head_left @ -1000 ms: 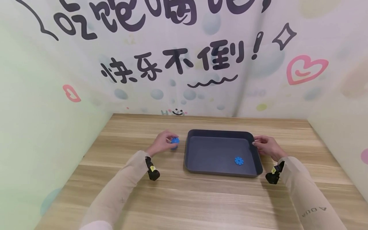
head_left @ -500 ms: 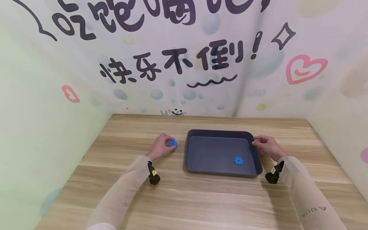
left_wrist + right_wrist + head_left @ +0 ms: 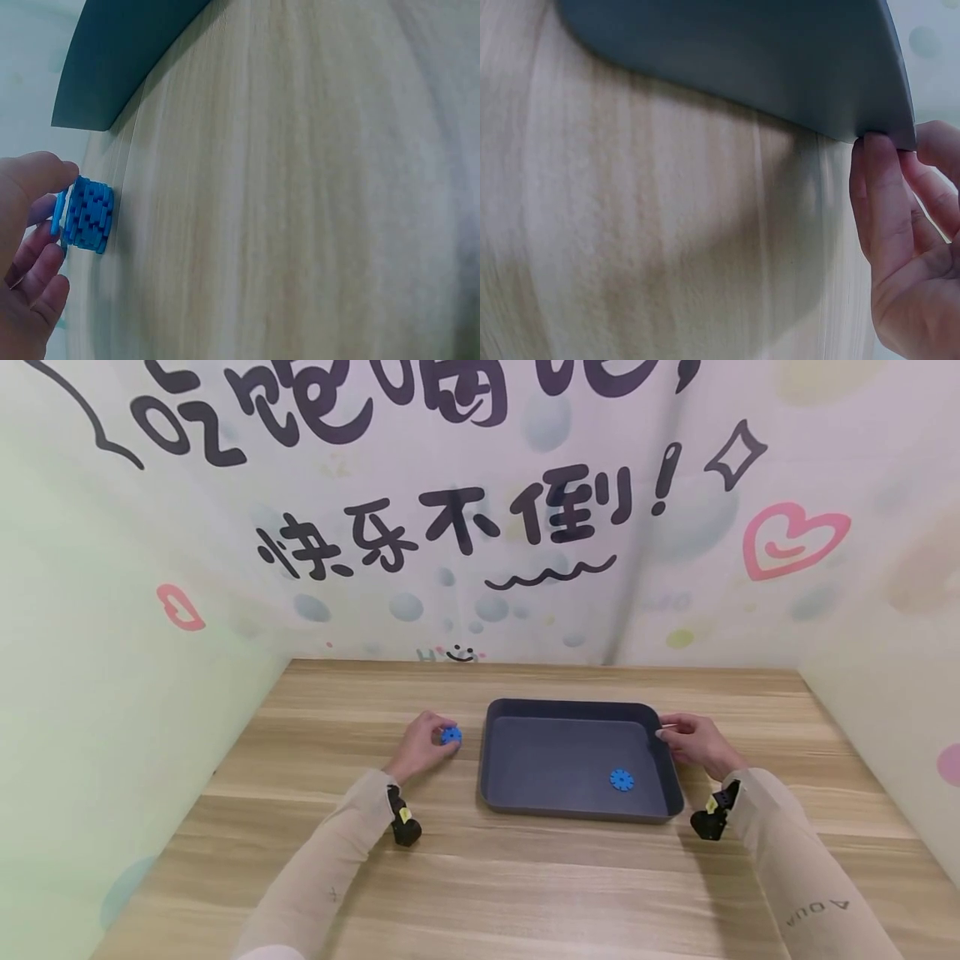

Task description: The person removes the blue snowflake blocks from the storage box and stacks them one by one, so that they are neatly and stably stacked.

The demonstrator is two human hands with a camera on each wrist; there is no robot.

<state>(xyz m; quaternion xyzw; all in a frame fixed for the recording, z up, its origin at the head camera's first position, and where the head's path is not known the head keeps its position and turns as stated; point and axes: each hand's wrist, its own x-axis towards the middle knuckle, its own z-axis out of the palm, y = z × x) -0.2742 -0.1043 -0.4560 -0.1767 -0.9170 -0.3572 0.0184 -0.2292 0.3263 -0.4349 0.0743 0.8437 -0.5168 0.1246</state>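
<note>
Left of the dark grey tray point(image 3: 558, 814), my left hand point(image 3: 422, 747) pinches a blue notched disc point(image 3: 57, 213) between thumb and fingers. That disc is tilted a little apart from the top of a short stack of blue notched discs point(image 3: 91, 216) standing on the table. From above, the hand partly covers the stack. Inside the tray, toward its right side, one blue disc point(image 3: 622, 780) lies flat. My right hand point(image 3: 697, 745) grips the tray's right wall near the far corner, its thumb over the rim and its fingers against the outside, as the right wrist view shows.
The wooden table point(image 3: 480, 893) runs back to a printed cloth wall point(image 3: 420, 552). Pale side walls stand at the left and right. A small black camera point(image 3: 405, 822) sits on my left wrist, another black camera point(image 3: 708, 822) on my right.
My left hand has drawn back slightly toward the left and nearer to me, staying at the blue discs. The right hand keeps its grip on the tray, and the tray holds its place.
</note>
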